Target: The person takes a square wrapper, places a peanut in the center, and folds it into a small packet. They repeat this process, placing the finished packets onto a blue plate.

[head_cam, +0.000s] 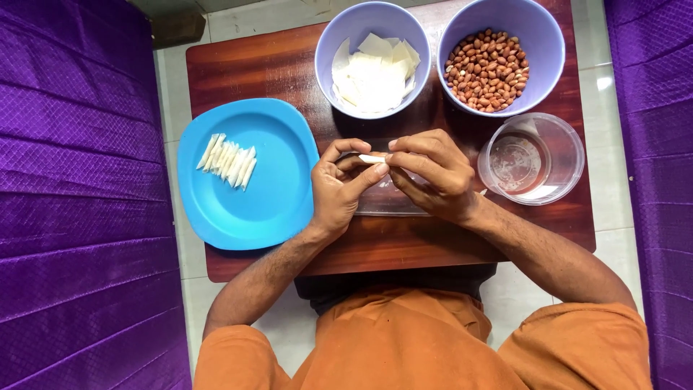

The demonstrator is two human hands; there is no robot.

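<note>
One small white rolled wrapper piece (372,158) sits pinched between both hands above the middle of the wooden board (253,68). Left hand (338,189): thumb and forefinger closed on the left end of the piece, remaining fingers curled under. Right hand (433,173): fingertips closed on the right end, fingers bent over it. Whether the piece is filled cannot be told.

Directly under the hands: a clear shallow container (390,202), mostly hidden by them. Just right of the right hand: a clear round plastic tub (532,159), apparently holding a little clear liquid.

At the far edge of the board: lilac bowl (372,59) with flat white wrapper sheets (372,76); beside it on the right, a second lilac bowl (501,55) with red-skinned peanuts (488,69). The two bowls almost touch.

Left of the hands: blue plate (249,173), overhanging the board's left edge. On it, a row of finished white rolls (227,160), laid side by side, touching, slightly slanted.

Purple quilted fabric (79,195) flanks both sides. Orange garment (426,339) at the near edge.
</note>
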